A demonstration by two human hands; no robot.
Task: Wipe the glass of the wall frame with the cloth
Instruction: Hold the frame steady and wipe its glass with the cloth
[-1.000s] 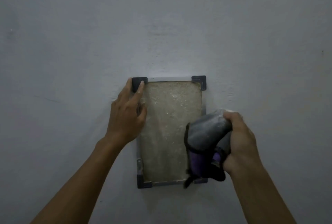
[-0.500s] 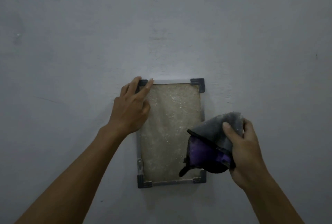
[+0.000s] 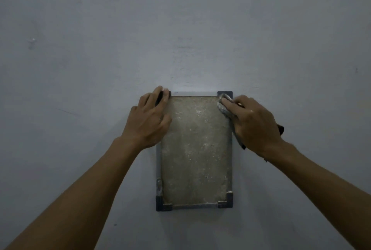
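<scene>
The wall frame point(image 3: 194, 206) hangs flat on a grey wall point(image 3: 100, 39). It has dark corner pieces and a pale rim. The glass point(image 3: 195, 145) in the middle looks very dirty, with pale dust and white specks all over it.

The left hand point(image 3: 148, 121) lies flat and spread out on the top left corner of the frame, fingers over the dark corner piece. It grips nothing; it just presses the frame to the wall.

The right hand point(image 3: 255, 123) is at the top right corner. Its fingers are curled down over the cloth point(image 3: 225, 107) and push it onto the edge of the glass. Most of the cloth is hidden under the hand, so I cannot tell how it is folded. A dark bit pokes out behind the hand.

The wipe looks like it is just starting, since almost all the glass is dusty.

What could go wrong? If the right hand pushes hard to the side, the frame may swing or slip off the wall, because only one hand holds it. If the left hand lets go, that gets more likely. The cloth is bunched small, so it may miss strips of glass. The dust may only smear around. Pushing too hard in the middle could crack the glass.
</scene>
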